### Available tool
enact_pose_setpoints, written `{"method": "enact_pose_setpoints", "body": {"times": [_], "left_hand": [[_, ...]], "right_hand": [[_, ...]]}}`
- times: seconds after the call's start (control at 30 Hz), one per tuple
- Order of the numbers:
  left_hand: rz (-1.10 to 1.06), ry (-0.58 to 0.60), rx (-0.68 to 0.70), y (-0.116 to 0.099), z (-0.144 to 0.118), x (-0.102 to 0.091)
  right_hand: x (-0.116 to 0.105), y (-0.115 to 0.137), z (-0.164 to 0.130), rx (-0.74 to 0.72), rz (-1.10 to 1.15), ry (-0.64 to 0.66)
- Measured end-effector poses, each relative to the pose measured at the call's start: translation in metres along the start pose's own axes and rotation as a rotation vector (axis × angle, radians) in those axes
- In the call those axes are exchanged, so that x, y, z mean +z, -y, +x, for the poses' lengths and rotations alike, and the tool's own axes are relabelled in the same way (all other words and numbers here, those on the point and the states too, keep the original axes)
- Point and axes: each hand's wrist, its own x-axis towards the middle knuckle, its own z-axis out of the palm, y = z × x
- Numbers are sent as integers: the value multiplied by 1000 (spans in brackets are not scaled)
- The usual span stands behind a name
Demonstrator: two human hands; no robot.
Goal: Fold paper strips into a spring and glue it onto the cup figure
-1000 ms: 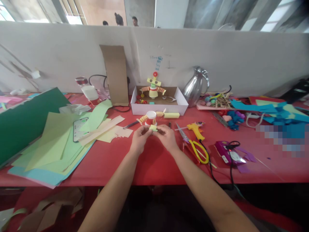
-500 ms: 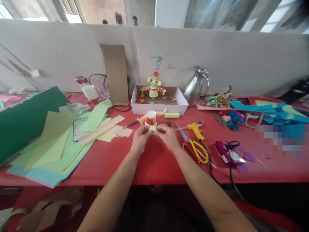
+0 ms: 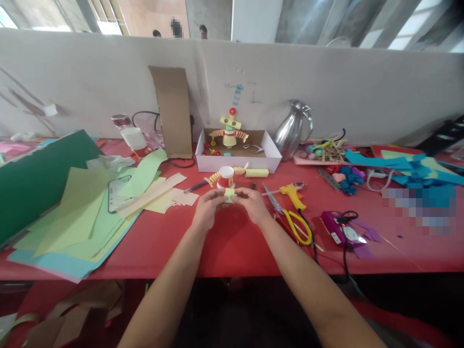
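Between the fingertips of my left hand [image 3: 209, 207] and my right hand [image 3: 253, 205] is a small folded piece of yellow-green paper [image 3: 229, 195]. Both hands pinch it from its two sides, above the red tabletop. Just beyond it stands a paper cup [image 3: 226, 177] with a red band, and pleated paper arms stick out from its sides. A rolled yellow paper tube [image 3: 257, 172] lies to the right of the cup. Scissors with yellow handles [image 3: 297, 227] and a yellow glue gun [image 3: 293, 195] rest right of my right hand.
A white box [image 3: 239, 165] at the back holds a paper robot figure [image 3: 229, 138]. A steel jug [image 3: 293, 131] stands beside it. Paper sheets [image 3: 72, 212] and a phone [image 3: 116, 194] lie left; a purple device [image 3: 339, 229] with a cable lies right.
My hands have turned the paper slightly, so more of its green lower part shows. My left hand has shifted a little to the left. The things on the table stay put.
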Motion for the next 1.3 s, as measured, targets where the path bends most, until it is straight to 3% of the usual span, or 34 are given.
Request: {"method": "enact_pose_setpoints", "body": {"times": [0.2,0.4,0.57,0.77,0.93,1.03,1.13,1.23,1.3], "left_hand": [[-22,7,-3,-3,-1,-1],[-7,-3,2,-2,-1,0],[-32,-21,51,1,1,0],[-15,38,94,4,1,1],[16,-6,259,4,2,1],[31,-109,422,3,4,0],[135,-166,590,1,3,-2],[338,-86,733,0,-1,-2],[475,2,789,-1,-4,-1]], "right_hand": [[-1,0,2,34,132,61],[2,2,1,66,157,44],[4,0,0,-22,47,6],[3,-2,0,-196,-157,-68],[8,3,-5,-237,-106,-52],[9,7,-6,-108,44,-68],[7,13,-6,209,254,67],[7,19,-6,437,336,201],[7,22,-7,430,352,194]]}}
